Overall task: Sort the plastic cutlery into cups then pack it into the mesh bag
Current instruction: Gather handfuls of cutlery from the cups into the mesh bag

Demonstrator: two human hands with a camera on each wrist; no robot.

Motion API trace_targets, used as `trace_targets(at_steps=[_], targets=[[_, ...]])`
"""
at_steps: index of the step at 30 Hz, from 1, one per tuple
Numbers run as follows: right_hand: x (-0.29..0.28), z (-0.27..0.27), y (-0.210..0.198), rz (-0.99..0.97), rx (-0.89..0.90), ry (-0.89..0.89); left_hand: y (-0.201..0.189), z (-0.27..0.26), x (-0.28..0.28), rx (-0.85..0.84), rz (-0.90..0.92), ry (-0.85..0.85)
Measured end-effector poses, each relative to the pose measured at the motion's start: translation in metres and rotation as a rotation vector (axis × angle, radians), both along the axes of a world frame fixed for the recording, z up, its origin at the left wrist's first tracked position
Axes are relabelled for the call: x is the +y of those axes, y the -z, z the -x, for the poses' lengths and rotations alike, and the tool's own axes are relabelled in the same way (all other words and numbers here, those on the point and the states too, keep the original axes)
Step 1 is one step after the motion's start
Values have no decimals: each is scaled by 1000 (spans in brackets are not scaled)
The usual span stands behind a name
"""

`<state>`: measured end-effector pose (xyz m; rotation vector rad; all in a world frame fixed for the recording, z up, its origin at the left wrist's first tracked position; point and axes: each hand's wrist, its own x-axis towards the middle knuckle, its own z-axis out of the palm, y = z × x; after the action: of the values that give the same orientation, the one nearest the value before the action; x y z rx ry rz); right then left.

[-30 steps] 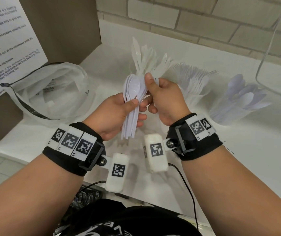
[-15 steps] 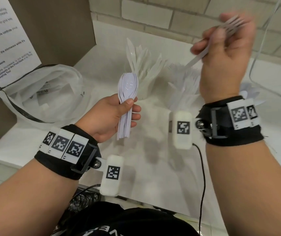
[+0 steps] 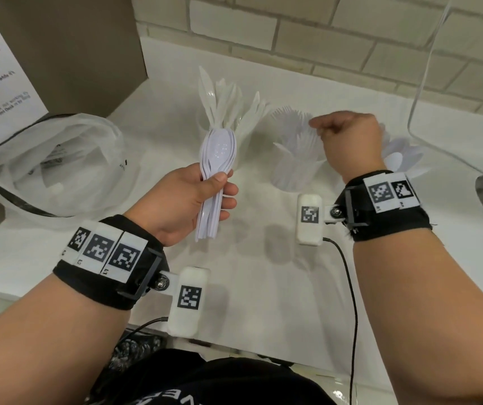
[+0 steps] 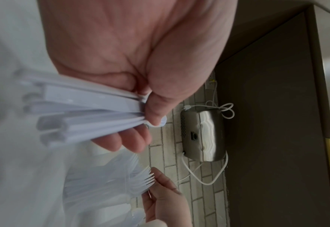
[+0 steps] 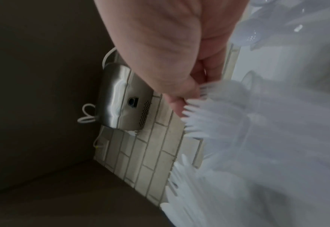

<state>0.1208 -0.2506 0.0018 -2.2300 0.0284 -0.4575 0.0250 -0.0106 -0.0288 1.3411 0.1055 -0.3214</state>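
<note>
Here, the largest container I see is the mesh bag (image 3: 59, 168), a translucent white sack with a dark-edged mouth standing open on the white counter (image 3: 263, 287), well to the left of my left hand's fingers; something pale lies inside, but I cannot tell what. Beyond my left fingertips stands a clear cup of knives (image 3: 228, 112), their thin white blades fanning upward. Directly under my right hand's fingers is the cup of forks (image 3: 296, 159), tines up and bristling, and behind that hand a third cup of spoons (image 3: 404, 156) shows its rounded bowls. My left hand (image 3: 184, 203) is wrapped around a stack of spoons (image 3: 217, 176), thumb pressing across the front and fingers curled behind; the stack is smooth, glossy white plastic, bowls nested at the top and flat ribbed handles splaying a little below the grip, as the left wrist view shows (image 4: 86, 110). My right hand (image 3: 348, 144) hovers over the fork tines with fingers bent loosely, tips just touching the tines in the right wrist view (image 5: 181, 98); I see nothing pinched between them. A clear curved plastic panel (image 3: 427, 83) rises right of my right hand, and a steel wall dispenser (image 4: 202, 135) hangs on the tiled wall.
</note>
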Motion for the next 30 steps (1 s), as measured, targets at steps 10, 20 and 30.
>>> trace_targets(at_steps=[10,20,30], targets=[[31,38,-21,-79,-214,-109,-3,-1,-12,-22,-60,82],[49,76,-9,-89,209,-526,-11,9,-29,-181,-288,350],[-10,92,-51,-30,6,-322,3,41,-15,-198,-336,381]])
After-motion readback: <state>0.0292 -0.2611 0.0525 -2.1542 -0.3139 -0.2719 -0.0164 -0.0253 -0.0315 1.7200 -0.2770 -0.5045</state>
